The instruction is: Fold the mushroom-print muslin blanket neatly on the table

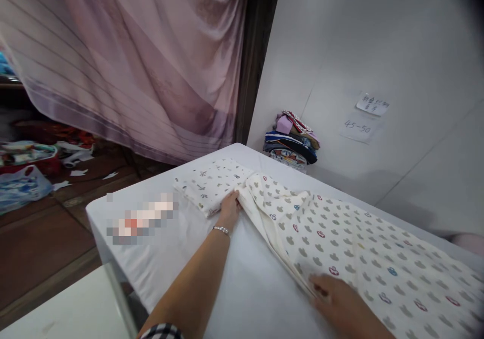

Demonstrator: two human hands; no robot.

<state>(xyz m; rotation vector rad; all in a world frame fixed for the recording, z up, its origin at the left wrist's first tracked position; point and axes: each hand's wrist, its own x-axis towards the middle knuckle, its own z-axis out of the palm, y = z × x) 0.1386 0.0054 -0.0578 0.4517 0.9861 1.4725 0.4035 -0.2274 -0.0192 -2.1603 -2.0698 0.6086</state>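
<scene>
A cream cloth [340, 238] printed with grey, red and blue animal heads stretches across the white-covered table [227, 288] toward the right. My left hand [230, 207], with a bracelet at the wrist, pinches the cloth's far left corner. The near edge of the same cloth is gripped by my right hand [333, 293], fingers curled over it. Part of the cloth is turned over in a loose fold near my left hand. Touching that corner is a folded white cloth [209, 182] with small dark leaf-like prints, lying flat.
A pile of folded clothes [291, 139] stands by the wall at the table's far edge. A blurred-out item [141, 220] lies on the left. A pink curtain [162, 66] hangs behind. Bags and paper scraps [75, 172] litter the floor. A pale surface [71, 308] is at lower left.
</scene>
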